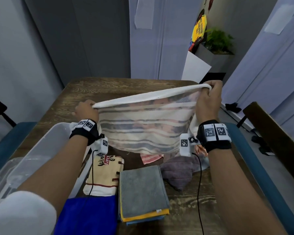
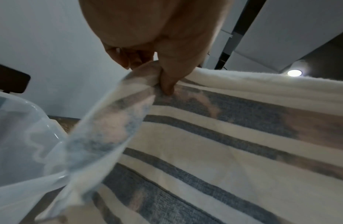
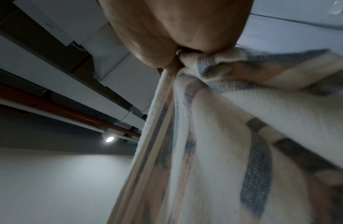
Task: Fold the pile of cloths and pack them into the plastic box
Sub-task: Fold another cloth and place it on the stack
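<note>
A cream cloth with blue and pink stripes (image 1: 146, 126) (image 2: 234, 144) (image 3: 224, 136) hangs stretched in the air over the wooden table (image 1: 92, 92). My left hand (image 1: 86, 110) (image 2: 166, 75) pinches its upper left corner. My right hand (image 1: 209, 99) (image 3: 178, 53) grips the upper right corner, held higher. The clear plastic box (image 1: 41, 150) (image 2: 22, 136) stands at the left. Folded cloths lie near me: a grey one on a yellow and blue stack (image 1: 143, 189), a cream printed one (image 1: 105, 175), a blue one (image 1: 90, 214). Unfolded cloths, purple (image 1: 178, 172) and red-striped (image 1: 151, 158), lie under the hanging cloth.
Blue chair arms (image 1: 261, 167) flank the table on both sides. A dark wooden chair back (image 1: 275, 136) stands at the right. Walls and a planter (image 1: 217, 48) lie beyond the far table edge. Camera cables (image 1: 199, 184) trail from both wrists.
</note>
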A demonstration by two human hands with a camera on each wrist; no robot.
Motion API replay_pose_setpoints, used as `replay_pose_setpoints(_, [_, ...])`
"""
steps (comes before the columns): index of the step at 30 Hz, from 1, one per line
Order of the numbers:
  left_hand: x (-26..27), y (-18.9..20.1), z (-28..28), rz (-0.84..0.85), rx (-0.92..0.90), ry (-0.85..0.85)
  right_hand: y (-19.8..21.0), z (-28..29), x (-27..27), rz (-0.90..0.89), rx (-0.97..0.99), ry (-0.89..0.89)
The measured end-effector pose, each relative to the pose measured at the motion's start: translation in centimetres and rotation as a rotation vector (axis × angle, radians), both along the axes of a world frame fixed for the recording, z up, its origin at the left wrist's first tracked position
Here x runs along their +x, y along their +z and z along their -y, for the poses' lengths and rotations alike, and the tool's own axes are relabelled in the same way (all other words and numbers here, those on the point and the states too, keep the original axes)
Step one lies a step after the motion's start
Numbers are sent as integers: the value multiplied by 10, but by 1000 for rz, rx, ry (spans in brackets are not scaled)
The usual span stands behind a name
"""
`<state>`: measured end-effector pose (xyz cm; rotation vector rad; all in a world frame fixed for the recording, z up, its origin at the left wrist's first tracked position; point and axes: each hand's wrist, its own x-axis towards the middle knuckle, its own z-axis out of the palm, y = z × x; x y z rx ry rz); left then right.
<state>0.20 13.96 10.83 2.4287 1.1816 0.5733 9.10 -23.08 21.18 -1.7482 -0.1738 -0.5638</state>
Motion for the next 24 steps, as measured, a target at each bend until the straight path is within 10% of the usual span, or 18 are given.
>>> replay_pose_setpoints(14, [-29,-5,-19,-65,-61,204,-72,19,11,-209,-648,-41])
replay_pose_setpoints(24, [-29,39,3,546,-133,34,-48,18,32,-125,0,-14])
